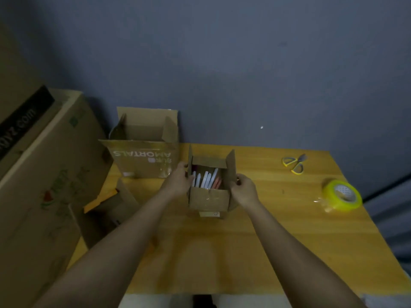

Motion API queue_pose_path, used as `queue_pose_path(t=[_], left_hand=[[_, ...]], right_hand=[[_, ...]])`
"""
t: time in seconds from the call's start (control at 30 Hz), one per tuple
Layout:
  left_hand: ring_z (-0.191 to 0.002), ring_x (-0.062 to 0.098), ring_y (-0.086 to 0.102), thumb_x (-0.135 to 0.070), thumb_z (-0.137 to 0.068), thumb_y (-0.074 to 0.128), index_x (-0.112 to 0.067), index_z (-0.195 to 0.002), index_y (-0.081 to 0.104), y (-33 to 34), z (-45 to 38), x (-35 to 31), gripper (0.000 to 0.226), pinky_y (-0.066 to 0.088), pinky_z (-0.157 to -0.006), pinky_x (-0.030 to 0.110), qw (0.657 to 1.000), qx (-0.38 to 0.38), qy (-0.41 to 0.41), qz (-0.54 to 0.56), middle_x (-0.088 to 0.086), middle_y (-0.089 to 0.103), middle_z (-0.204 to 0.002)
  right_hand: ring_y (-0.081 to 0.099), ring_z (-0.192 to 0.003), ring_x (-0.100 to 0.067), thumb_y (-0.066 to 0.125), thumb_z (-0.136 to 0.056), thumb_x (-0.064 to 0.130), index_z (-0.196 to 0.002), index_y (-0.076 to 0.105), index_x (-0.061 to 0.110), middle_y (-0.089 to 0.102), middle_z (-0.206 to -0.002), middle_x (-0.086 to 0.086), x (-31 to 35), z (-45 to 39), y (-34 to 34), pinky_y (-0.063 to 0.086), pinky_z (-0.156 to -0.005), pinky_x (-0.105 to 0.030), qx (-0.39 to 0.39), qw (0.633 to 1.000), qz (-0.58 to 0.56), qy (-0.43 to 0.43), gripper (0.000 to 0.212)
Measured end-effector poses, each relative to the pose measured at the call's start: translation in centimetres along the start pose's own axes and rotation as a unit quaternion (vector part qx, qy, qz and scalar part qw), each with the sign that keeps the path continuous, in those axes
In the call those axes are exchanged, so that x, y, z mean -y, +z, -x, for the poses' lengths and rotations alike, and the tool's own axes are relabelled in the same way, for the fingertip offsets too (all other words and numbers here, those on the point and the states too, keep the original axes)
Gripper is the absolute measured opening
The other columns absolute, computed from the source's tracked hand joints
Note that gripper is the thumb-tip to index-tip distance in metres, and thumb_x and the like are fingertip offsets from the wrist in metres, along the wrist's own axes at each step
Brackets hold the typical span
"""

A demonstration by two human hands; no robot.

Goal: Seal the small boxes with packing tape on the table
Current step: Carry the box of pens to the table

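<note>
Both hands (178, 181) on open small box (209, 197)

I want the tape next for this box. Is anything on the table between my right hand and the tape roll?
Nothing visible is. The right hand holds the small box by its right flap, and only bare table lies between it and the tape roll. The scissors sit farther back, off that line.
</note>
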State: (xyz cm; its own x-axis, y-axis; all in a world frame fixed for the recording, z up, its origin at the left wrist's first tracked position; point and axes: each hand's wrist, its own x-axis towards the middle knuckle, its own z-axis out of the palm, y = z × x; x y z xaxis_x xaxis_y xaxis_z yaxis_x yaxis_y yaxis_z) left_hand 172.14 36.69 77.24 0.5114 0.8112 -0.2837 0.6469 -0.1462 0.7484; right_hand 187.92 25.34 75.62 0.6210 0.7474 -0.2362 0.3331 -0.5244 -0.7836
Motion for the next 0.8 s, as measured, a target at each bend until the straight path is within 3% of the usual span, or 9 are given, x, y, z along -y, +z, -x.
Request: queue_pose_path(t=[0.13, 0.27, 0.37, 0.57, 0.67, 0.8], left_hand=[[-0.115, 0.027, 0.053, -0.018, -0.1, 0.047, -0.011, -0.142, 0.033, 1.8, -1.9, 2.3, 0.045, 0.044, -0.082, 0.031, 0.999, 0.0, -0.042, -0.007, 0.009, 0.052, -0.133], [-0.11, 0.031, 0.055, -0.013, -0.099, 0.047, -0.007, -0.138, 0.034, 3.1, -3.0, 4.8, 0.041, 0.046, -0.078, 0.034, 0.996, -0.003, -0.092, 0.002, 0.014, 0.056, -0.125], [-0.107, 0.029, 0.056, -0.015, -0.099, 0.048, -0.006, -0.132, 0.037, 3.6, -3.6, 6.7, 0.036, 0.047, -0.076, 0.034, 0.994, 0.003, -0.112, -0.002, 0.015, 0.057, -0.122], [-0.106, 0.028, 0.057, -0.016, -0.099, 0.048, -0.01, -0.137, 0.034, 4.1, -4.2, 8.4, 0.041, 0.041, -0.072, 0.029, 0.993, 0.008, -0.122, -0.008, 0.013, 0.056, -0.124], [-0.108, 0.026, 0.058, -0.019, -0.099, 0.05, -0.01, -0.145, 0.025, 4.0, -4.4, 8.6, 0.054, 0.047, -0.078, 0.033, 0.991, 0.035, -0.13, -0.007, 0.014, 0.054, -0.13], [-0.123, 0.03, 0.048, -0.018, -0.097, 0.054, -0.01, -0.149, 0.017, 3.7, -4.7, 7.9, 0.065, 0.044, -0.091, 0.034, 0.991, 0.035, -0.129, -0.015, 0.016, 0.04, -0.143]], right_hand=[[0.055, -0.078, -0.025, 0.043, -0.104, 0.022, -0.13, 0.053, 0.011, 0.062, -0.104, -0.011, -1.7, -2.9, 2.1, 0.048, -0.07, -0.037, 0.079, 0.996, 0.047, 0.02, 0.03], [0.058, -0.104, -0.031, 0.039, -0.105, 0.02, -0.138, 0.046, 0.012, 0.06, -0.124, -0.013, -3.1, -4.2, 4.3, 0.048, -0.085, -0.038, 0.124, 0.99, 0.068, 0.025, 0.035], [0.058, -0.108, -0.028, 0.038, -0.105, 0.021, -0.14, 0.044, 0.013, 0.059, -0.127, -0.011, -3.8, -4.7, 5.9, 0.047, -0.084, -0.034, 0.138, 0.987, 0.073, 0.038, 0.036], [0.06, -0.102, -0.03, 0.039, -0.104, 0.019, -0.143, 0.038, 0.013, 0.06, -0.124, -0.013, -4.7, -5.1, 7.4, 0.05, -0.08, -0.037, 0.131, 0.988, 0.058, 0.05, 0.039], [0.058, -0.109, -0.025, 0.043, -0.103, 0.022, -0.146, 0.032, 0.013, 0.054, -0.131, -0.011, -4.6, -5.4, 7.2, 0.049, -0.078, -0.029, 0.139, 0.988, 0.027, 0.069, 0.046], [0.043, -0.13, -0.026, 0.051, -0.099, 0.028, -0.152, 0.02, 0.016, 0.033, -0.148, -0.011, -4.5, -5.6, 6.6, 0.044, -0.103, -0.041, 0.1, 0.992, 0.027, 0.068, 0.062]])
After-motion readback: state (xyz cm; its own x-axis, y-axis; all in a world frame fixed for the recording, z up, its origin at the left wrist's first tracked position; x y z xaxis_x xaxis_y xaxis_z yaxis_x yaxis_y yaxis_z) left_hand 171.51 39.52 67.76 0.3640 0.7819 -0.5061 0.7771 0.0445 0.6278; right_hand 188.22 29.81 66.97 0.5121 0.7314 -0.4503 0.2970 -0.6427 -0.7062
